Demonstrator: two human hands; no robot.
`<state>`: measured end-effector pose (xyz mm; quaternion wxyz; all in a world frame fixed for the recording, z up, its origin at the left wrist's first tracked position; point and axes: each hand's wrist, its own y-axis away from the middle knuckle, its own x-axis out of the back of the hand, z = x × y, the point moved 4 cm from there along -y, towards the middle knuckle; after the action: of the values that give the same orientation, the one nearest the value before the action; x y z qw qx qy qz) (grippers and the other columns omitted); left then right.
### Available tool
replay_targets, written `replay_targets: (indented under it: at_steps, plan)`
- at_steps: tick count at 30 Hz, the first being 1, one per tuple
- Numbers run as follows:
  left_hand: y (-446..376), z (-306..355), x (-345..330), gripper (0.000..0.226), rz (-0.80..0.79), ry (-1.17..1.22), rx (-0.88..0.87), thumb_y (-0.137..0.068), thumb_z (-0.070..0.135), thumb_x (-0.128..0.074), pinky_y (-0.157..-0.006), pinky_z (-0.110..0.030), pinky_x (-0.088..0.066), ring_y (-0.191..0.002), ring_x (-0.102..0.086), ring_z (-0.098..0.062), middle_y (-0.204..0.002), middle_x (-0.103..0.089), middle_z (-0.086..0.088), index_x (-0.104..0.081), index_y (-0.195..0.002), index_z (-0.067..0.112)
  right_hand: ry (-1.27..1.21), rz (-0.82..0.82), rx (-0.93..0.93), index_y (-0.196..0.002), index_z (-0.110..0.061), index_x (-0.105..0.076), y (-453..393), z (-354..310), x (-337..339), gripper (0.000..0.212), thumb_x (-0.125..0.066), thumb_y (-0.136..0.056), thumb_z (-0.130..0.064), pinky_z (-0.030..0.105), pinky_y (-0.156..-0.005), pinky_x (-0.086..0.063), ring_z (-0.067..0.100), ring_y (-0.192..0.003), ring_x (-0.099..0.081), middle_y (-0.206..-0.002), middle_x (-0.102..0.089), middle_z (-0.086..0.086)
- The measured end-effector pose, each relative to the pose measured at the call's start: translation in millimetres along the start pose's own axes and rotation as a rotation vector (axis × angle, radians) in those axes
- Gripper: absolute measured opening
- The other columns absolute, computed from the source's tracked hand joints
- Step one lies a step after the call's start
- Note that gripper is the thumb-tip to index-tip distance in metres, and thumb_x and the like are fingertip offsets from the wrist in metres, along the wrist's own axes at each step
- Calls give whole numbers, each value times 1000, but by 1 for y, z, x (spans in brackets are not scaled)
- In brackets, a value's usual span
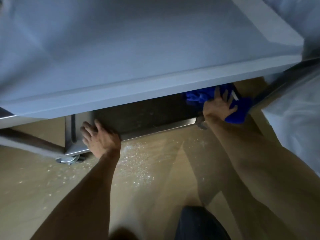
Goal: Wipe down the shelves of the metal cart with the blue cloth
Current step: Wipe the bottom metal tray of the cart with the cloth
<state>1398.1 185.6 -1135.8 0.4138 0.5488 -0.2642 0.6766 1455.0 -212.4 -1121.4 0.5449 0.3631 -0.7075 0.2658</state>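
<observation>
Blue cloth [237, 111] lies bunched on the bottom shelf [138, 116] of the metal cart [121, 58], at approx. 2 o'clock in view. Right hand [218, 108] presses on it — fingers spread flat. Left hand [99, 137] rests on the shelf's front edge at 9 o'clock, grip spread, beside the corner post [71, 134]. White crumbs [138, 163] scattered on the floor [43, 187] below.

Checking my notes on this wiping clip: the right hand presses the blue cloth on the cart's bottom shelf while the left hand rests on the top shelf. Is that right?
Not quite. In the head view the left hand rests on the front edge of the bottom shelf, near the cart's corner post, not on the top shelf. The rest holds: the right hand presses the blue cloth on the bottom shelf.
</observation>
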Motion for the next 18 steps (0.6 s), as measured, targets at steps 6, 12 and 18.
replay_targets:
  at_steps: [6, 12, 18]
  plan:
    - [-2, 0, 3, 54, 49, 56, -63, -89, 19, -45, -116, -49, -19, -143, -14, -39, -156, -18, -20, -38, -142, 12, 55, 89, 225, -111, -20, -60, 66, -67, -27, 39, -40, -84, -39, 53, -101, -31, 33, -129, -42, -134, -55, 11]
    - [-16, -23, 36, 36, -103, 46, -98, -86, 15, -44, -102, -45, -41, -119, -49, -39, -127, -54, -25, -61, -114, 2, -16, -144, 753, -118, -27, -64, 225, -214, -59, 41, -54, -82, -43, 49, -97, -31, 29, -127, -39, -137, -50, 6]
    - [0, -36, 65, 28, -202, 90, -135, -84, 14, -53, -85, -42, -52, -99, -60, -37, -115, -59, -16, -66, -108, 9, 84, -163, 689, -117, -22, -60, 175, -174, -31, 37, -52, -92, -48, 39, -76, -48, 29, -118, -44, -129, -44, 10]
